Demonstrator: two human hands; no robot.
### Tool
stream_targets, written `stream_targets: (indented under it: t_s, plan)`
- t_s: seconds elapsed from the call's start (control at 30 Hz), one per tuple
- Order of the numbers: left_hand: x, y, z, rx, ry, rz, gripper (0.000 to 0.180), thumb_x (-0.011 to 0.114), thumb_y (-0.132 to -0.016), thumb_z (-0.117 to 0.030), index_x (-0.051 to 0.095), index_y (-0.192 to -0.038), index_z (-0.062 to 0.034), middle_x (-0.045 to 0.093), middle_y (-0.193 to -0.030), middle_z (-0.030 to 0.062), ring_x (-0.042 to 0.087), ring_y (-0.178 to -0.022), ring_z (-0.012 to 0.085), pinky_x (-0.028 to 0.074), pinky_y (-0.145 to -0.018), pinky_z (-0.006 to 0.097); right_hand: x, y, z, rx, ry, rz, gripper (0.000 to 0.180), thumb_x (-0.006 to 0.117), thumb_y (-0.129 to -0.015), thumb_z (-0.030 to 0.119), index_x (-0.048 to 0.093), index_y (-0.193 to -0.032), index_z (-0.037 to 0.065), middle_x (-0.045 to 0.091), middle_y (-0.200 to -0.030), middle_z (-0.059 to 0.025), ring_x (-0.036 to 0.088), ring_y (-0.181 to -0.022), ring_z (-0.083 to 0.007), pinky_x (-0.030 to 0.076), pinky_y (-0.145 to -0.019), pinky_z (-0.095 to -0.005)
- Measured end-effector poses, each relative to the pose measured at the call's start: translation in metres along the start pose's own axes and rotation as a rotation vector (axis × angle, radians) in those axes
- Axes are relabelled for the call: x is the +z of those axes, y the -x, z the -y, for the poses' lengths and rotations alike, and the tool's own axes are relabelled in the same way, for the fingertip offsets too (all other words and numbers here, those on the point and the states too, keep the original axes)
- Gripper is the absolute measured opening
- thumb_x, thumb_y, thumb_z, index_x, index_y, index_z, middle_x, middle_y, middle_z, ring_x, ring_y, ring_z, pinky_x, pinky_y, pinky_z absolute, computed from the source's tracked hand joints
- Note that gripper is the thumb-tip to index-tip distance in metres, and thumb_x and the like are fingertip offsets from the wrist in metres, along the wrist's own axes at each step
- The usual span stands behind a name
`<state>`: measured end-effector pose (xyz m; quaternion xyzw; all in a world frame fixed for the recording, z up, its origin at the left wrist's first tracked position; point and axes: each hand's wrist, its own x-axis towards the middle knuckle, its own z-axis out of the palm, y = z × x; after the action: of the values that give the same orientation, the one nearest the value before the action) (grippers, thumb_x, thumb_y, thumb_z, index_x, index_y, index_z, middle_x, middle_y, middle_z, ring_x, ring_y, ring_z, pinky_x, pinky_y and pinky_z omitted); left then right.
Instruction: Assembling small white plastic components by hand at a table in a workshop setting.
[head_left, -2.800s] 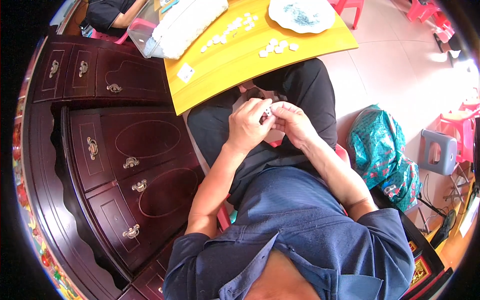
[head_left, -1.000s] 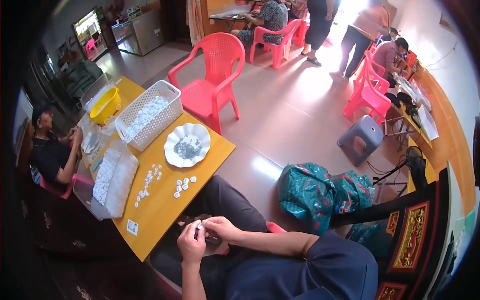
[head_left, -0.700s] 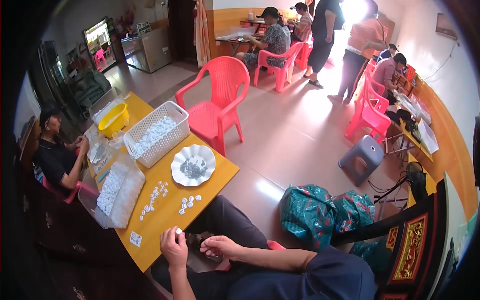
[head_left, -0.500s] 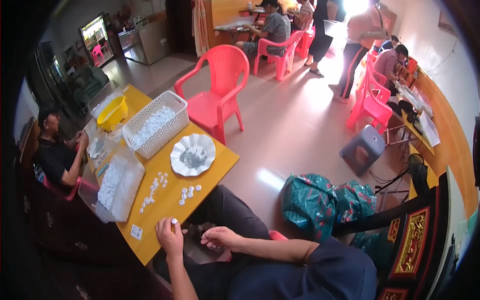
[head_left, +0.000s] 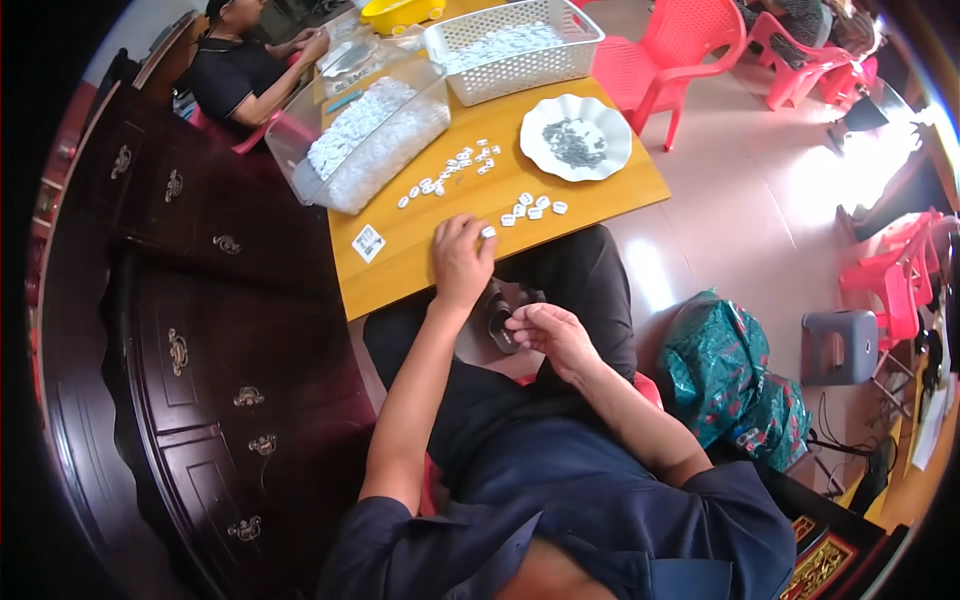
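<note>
At the near edge of the yellow table (head_left: 365,285), my left hand (head_left: 463,265) is closed, its fingers curled. A small white piece (head_left: 488,232) shows at its thumb and fingertips. Over my lap, my right hand (head_left: 553,338) is in a pinch; whatever is between its fingertips is too small to make out. Beyond my left hand lies a loose row of small white pieces (head_left: 440,186). Several larger white pieces (head_left: 535,212) with dark marks form a group beside them. A scalloped white plate (head_left: 535,155) holds tiny grey bits.
A clear bin (head_left: 395,165) of white parts and a white perforated basket (head_left: 495,85) stand farther back, by a yellow bowl (head_left: 400,14). A printed card (head_left: 368,243) lies at left. Another person (head_left: 240,75) sits beyond. Green bags (head_left: 710,365) rest on the floor at right.
The view has swung left and down, so the table sits higher and farther right. Both hands keep nearly the same pose.
</note>
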<state>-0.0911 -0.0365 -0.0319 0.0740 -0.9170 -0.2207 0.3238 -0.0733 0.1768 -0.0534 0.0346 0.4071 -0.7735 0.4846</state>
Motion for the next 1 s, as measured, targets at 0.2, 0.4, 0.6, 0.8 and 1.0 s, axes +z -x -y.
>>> stream_targets:
  t_s: [0.2,0.4,0.6,0.8,1.0]
  plan:
    - [0.014,-0.015,-0.008,-0.043,-0.022,0.002,0.020,0.076,-0.077,-0.015,0.071,-0.095,-0.0079,0.063,-0.103,0.0114,0.058,-0.103,0.0340,0.047,-0.089,0.045,0.008,0.004,0.001,-0.005,-0.043,-0.010,0.023,0.056,-0.103,0.022,0.068,-0.106,0.003,0.075,-0.099,-0.0095,0.069,-0.077,-0.0111,0.056,-0.074,-0.0254]
    - [0.025,-0.029,-0.010,-0.002,-0.019,0.061,0.026,0.073,-0.082,-0.023,0.071,-0.104,-0.0095,0.064,-0.112,0.0120,0.057,-0.109,0.0341,0.045,-0.096,0.044,0.002,0.004,0.001,-0.021,-0.010,0.011,0.024,0.055,-0.103,0.025,0.069,-0.107,0.005,0.075,-0.100,-0.0076,0.069,-0.078,-0.0105,0.054,-0.075,-0.0246]
    - [0.009,-0.028,0.015,-0.138,-0.197,0.013,0.038,0.071,-0.084,-0.021,0.065,-0.120,-0.0089,0.063,-0.107,0.0129,0.058,-0.105,0.0346,0.047,-0.092,0.047,0.001,0.002,0.001,-0.008,-0.011,-0.007,0.024,0.056,-0.102,0.024,0.068,-0.107,0.004,0.074,-0.099,-0.0093,0.069,-0.080,-0.0134,0.056,-0.079,-0.0279]
    - [-0.009,-0.050,0.036,-0.233,-0.202,0.072,0.030,0.070,-0.087,-0.021,0.068,-0.114,-0.0087,0.065,-0.103,0.0139,0.063,-0.098,0.0352,0.052,-0.083,0.045,0.000,0.000,-0.002,-0.013,-0.010,0.019,0.024,0.056,-0.102,0.024,0.068,-0.107,0.004,0.074,-0.099,-0.0087,0.069,-0.079,-0.0129,0.056,-0.079,-0.0280]
    - [0.012,-0.082,0.042,-0.266,-0.143,0.087,0.017,0.068,-0.088,-0.023,0.069,-0.090,-0.0059,0.066,-0.091,0.0139,0.065,-0.088,0.0362,0.052,-0.077,0.046,-0.005,0.008,0.008,-0.062,0.038,-0.045,0.027,0.058,-0.100,0.027,0.067,-0.110,0.004,0.073,-0.104,-0.0112,0.069,-0.087,-0.0156,0.056,-0.080,-0.0291]
